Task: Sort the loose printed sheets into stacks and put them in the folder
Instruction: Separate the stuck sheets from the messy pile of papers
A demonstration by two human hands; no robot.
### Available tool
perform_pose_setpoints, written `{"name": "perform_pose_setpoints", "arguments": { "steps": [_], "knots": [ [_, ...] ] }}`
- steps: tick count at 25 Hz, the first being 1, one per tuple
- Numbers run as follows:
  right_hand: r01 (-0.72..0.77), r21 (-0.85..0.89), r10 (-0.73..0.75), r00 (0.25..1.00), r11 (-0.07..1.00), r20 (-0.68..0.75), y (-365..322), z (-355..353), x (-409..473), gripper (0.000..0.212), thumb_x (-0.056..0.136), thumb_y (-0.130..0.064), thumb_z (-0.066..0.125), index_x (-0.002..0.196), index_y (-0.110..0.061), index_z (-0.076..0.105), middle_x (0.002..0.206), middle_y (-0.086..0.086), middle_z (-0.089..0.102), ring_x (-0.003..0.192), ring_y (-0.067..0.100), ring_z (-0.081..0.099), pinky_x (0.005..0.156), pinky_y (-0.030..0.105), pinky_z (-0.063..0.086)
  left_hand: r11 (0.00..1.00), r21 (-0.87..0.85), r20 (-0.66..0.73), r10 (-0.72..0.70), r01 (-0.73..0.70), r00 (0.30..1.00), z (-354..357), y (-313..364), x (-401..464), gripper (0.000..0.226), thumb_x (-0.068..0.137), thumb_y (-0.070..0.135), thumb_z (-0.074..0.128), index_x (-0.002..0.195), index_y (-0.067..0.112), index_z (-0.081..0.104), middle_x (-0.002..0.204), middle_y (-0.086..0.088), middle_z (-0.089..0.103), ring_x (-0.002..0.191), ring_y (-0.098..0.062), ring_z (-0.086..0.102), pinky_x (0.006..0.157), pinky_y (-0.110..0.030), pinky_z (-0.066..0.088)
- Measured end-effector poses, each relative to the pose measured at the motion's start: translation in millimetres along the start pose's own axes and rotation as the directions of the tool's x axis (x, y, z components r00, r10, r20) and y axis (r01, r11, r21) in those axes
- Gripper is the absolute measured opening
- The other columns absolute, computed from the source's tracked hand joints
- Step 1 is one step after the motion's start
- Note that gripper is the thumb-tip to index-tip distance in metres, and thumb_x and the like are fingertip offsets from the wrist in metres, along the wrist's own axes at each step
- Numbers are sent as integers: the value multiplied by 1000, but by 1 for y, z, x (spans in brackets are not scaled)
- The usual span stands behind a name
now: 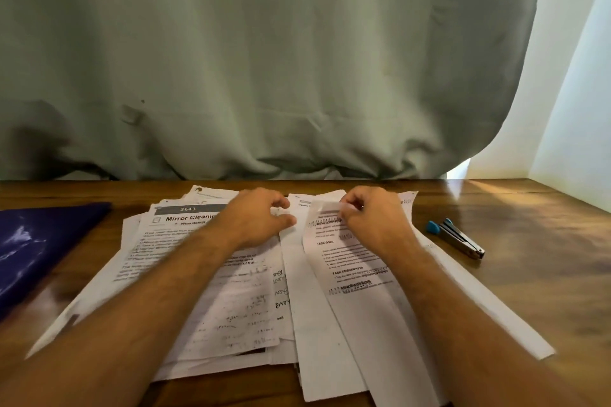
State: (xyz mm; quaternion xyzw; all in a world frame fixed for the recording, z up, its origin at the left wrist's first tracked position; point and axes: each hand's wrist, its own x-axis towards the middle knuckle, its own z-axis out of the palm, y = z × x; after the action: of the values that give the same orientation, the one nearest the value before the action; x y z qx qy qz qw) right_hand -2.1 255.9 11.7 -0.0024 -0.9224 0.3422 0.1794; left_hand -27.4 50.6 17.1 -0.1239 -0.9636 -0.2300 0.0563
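Note:
Loose printed sheets lie spread over the wooden table in two rough heaps. The left heap (185, 231) is topped by a "Mirror Cleaning" page. The right heap (360, 317) is topped by a page with "TASK GOAL" text. My left hand (256, 220) rests on the left heap with its fingers loosely curled at the heap's far right edge. My right hand (373, 218) pinches the curled top edge of the top right sheet (327, 208). A dark blue folder (36, 241) lies flat at the table's left side.
A stapler (458, 238) with blue ends lies on the table (529, 241) to the right of the papers. A pale green curtain (264, 59) hangs right behind the table's far edge. A white wall stands at the right.

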Motion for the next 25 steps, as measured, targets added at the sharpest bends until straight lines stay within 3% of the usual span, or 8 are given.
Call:
{"name": "perform_pose_setpoints", "arguments": {
  "steps": [5,9,11,13,14,17,20,25],
  "knots": [
    [29,-35,-28,1000,999,14,5,7,3,16,87,-17,70,77,-29,64,86,-14,64,81,4,60,60,12,41,956,276,19,-111,102,994,37,-6,16,79,84,79,49,146,31,47,147,0,55,131,-27,53,105,-46,46],
    [43,-34,-43,999,998,-10,3,13,4,16,91,-20,65,77,-28,61,85,-13,63,77,5,59,58,13,42,945,323,-68,-30,50,997,43,-6,15,71,87,71,53,149,38,39,144,1,57,129,-27,56,102,-47,49],
    [48,-39,-49,999,998,-19,2,13,4,16,94,-23,61,79,-28,60,85,-12,63,77,4,60,59,13,44,988,141,-158,-38,60,987,44,2,13,70,87,58,67,148,39,40,140,3,61,122,-24,61,99,-47,53],
    [66,-37,-68,995,997,-68,2,10,6,14,95,-27,61,81,-29,60,87,-12,63,77,4,61,61,12,45,980,-175,-208,-134,98,969,44,9,8,63,87,37,75,144,36,47,129,2,67,111,-21,67,93,-46,58],
    [82,-35,-86,990,996,-112,2,8,7,13,94,-28,62,82,-29,60,89,-12,62,78,4,60,62,11,44,923,-369,-193,-189,107,963,44,11,6,54,88,29,76,137,33,54,121,2,70,102,-19,70,88,-45,60],
    [192,-24,-190,935,981,-300,-1,2,5,13,92,-26,66,82,-30,59,90,-13,57,80,4,56,68,10,41,574,-814,-93,-279,88,956,38,11,3,15,94,21,68,108,27,68,102,-3,77,84,-23,76,74,-50,63],
    [345,-47,-330,839,938,-433,-5,2,-4,20,87,-20,70,81,-32,55,87,-15,55,77,6,54,69,15,47,343,-937,-42,-282,60,958,31,9,4,16,101,26,58,115,26,65,99,-5,78,84,-29,77,74,-56,62],
    [460,-32,-424,785,887,-452,-8,9,-11,13,84,-12,69,82,-22,61,87,-12,53,72,6,54,65,20,51,260,-966,-53,-250,15,967,31,8,7,18,105,23,50,114,29,65,100,-3,79,90,-28,77,79,-57,61]
  ]
}}
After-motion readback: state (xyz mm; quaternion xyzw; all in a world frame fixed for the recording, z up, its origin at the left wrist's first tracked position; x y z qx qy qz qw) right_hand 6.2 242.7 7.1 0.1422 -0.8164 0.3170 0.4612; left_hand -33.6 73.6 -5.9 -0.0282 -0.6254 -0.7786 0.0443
